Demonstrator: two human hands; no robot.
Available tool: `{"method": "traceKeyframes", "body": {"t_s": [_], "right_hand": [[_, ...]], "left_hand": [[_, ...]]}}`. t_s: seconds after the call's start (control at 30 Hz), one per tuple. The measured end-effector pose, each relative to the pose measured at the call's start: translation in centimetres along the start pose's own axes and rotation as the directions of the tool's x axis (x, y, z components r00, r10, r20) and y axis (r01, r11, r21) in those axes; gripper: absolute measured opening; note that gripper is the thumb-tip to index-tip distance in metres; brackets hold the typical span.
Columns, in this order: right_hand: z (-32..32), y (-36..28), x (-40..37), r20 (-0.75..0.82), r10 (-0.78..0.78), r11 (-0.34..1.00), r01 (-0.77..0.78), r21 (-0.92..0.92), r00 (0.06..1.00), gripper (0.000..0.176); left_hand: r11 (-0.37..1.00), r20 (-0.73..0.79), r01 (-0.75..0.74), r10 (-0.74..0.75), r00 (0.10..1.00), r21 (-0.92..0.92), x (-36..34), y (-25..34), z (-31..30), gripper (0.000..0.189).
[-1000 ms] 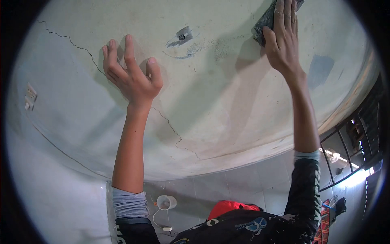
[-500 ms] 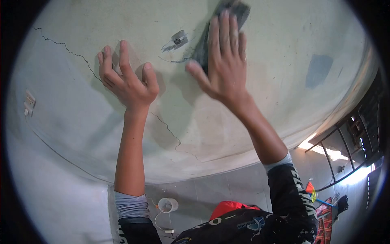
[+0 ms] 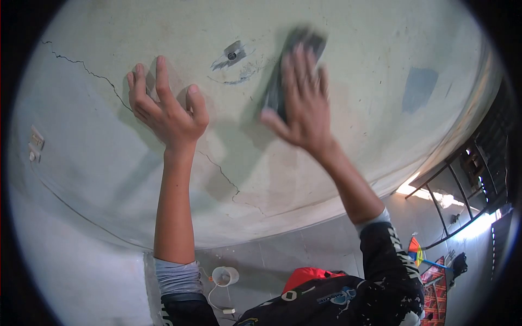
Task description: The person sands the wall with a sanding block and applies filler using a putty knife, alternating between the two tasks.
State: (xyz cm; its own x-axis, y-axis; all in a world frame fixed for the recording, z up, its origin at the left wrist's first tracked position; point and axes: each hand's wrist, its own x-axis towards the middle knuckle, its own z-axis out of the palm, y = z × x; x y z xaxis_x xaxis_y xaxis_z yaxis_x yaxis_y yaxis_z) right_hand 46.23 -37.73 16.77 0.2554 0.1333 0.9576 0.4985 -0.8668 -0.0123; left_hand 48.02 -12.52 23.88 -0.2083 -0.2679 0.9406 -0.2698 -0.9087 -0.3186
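My left hand (image 3: 175, 118) leans on the pale green wall (image 3: 348, 163) with its fingers spread, holding nothing. Under my right hand (image 3: 309, 111) a dark grey sheet of sandpaper (image 3: 306, 39) is pressed against the wall. The fingers lie along it and the thumb rests at its lower left edge; both hand and sheet are blurred by motion. Between my hands, a small round hole (image 3: 232, 55) sits in a grey patch, with dark scuff marks just below. A thin crack (image 3: 218, 168) runs down the wall past my left wrist.
A switch or socket (image 3: 36, 142) with a cable is on the wall at left. On the floor below stand a white bucket (image 3: 235, 275) and a red item (image 3: 307, 278). A dark metal ladder-like frame (image 3: 440, 209) is at right. Another grey patch (image 3: 420, 89) marks the wall.
My right hand and the sandpaper have moved down the wall, uncovering more scuff marks near the hole. My left hand stays in place on the wall.
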Motion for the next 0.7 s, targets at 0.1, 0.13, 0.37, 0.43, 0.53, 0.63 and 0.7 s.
{"method": "traceKeyframes", "body": {"t_s": [0.1, 0.13, 0.37, 0.43, 0.53, 0.63, 0.7], "right_hand": [[-1.7, -0.2, 5.8, -0.113, 0.024, 0.999, -0.026, -0.018, 0.993, 0.102], [-1.8, -0.6, 6.3, -0.132, 0.043, 0.999, -0.047, -0.024, 0.990, 0.102], [3.4, -4.7, -12.2, 0.237, 0.089, 0.996, -0.091, 0.000, 0.967, 0.098], [3.0, -4.4, -10.9, 0.212, 0.085, 0.996, -0.087, 0.000, 0.974, 0.097], [0.8, -3.2, -4.2, 0.070, 0.075, 0.997, -0.076, 0.013, 0.995, 0.095], [-1.7, -2.9, 4.0, -0.095, 0.096, 0.995, -0.099, -0.025, 0.991, 0.094], [-1.0, -3.3, 4.1, -0.105, 0.116, 0.992, -0.120, -0.034, 0.988, 0.094]], "left_hand": [[1.000, 0.038, 0.008, -0.007, 0.999, -0.001, 0.2, 0.2, -0.3, 0.063], [1.000, 0.039, 0.003, -0.003, 0.999, -0.002, 0.2, 0.2, -0.3, 0.063], [1.000, 0.047, -0.003, 0.002, 0.999, 0.018, 0.2, 0.2, -0.5, 0.063], [1.000, 0.050, 0.004, -0.005, 0.999, 0.017, 0.2, 0.3, -0.6, 0.063], [1.000, 0.044, 0.007, -0.007, 0.999, 0.003, 0.2, 0.2, -0.5, 0.063], [1.000, 0.052, 0.022, -0.022, 0.998, 0.000, 0.2, 0.3, -0.6, 0.064], [1.000, 0.067, 0.026, -0.027, 0.997, 0.007, 0.1, 0.1, -0.4, 0.064]]}}
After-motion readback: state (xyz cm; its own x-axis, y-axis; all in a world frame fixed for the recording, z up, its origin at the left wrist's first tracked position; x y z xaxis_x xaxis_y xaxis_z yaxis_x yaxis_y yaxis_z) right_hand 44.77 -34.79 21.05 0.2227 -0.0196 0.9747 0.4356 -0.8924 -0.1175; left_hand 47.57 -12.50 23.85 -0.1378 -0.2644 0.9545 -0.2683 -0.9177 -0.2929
